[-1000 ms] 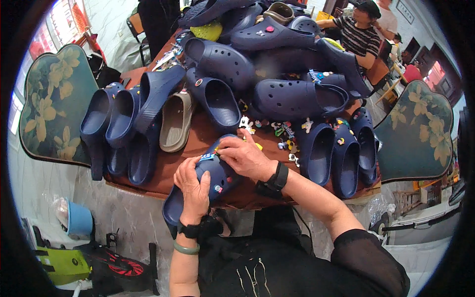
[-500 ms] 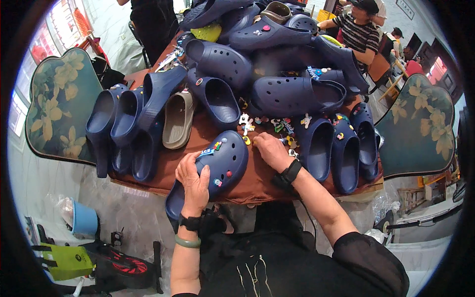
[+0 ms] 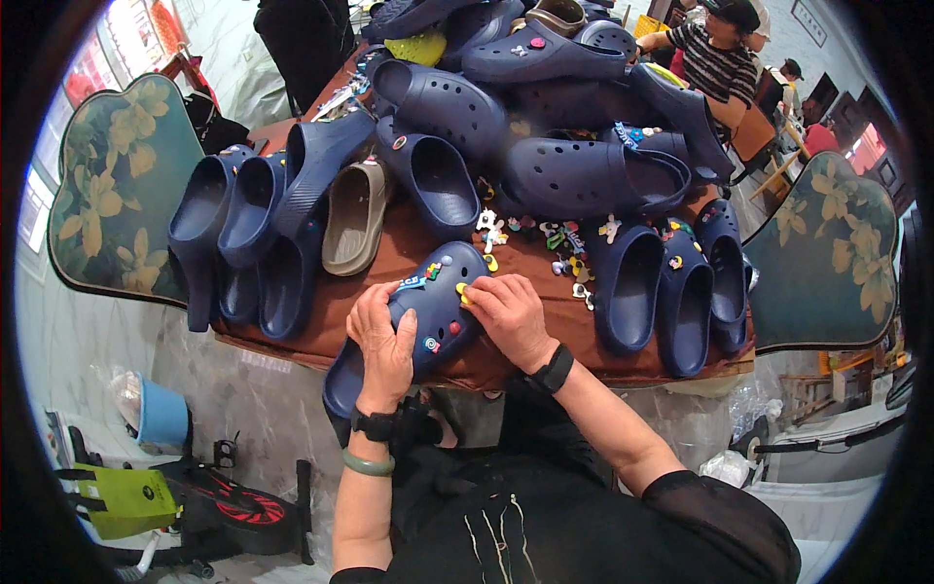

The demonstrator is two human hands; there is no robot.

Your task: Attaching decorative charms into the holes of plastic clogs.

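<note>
The right hand [image 3: 508, 316] has its fingertips pinched close on a small yellow charm [image 3: 462, 292]. Half a second ago it was down by the loose charms; now it has come back over the shoe [image 3: 446, 313], and the yellow charm is right at the top of it. So the picking up seems done, and this looks like the part where the charm is being set at a hole, though the fingers hide whether it is in. The left hand [image 3: 384, 336] holds the shoe across its middle, thumb on one side and fingers on the other, as it did then. The shoe lies at the front of the tabletop [image 3: 545, 341], its toe pointing away and its heel seeming to poke past the near edge, so it may tip if the left hand lets go. To the right of the right hand there is a bare patch of tabletop, good for moving. Past the toe, the loose charms [image 3: 574, 248] lie near. Farther out, a grey shoe [image 3: 352, 219] and blue shoes [image 3: 199, 204] crowd the left, three more [image 3: 628, 292] stand on the right, and a big pile [image 3: 545, 54] blocks the back.
</note>
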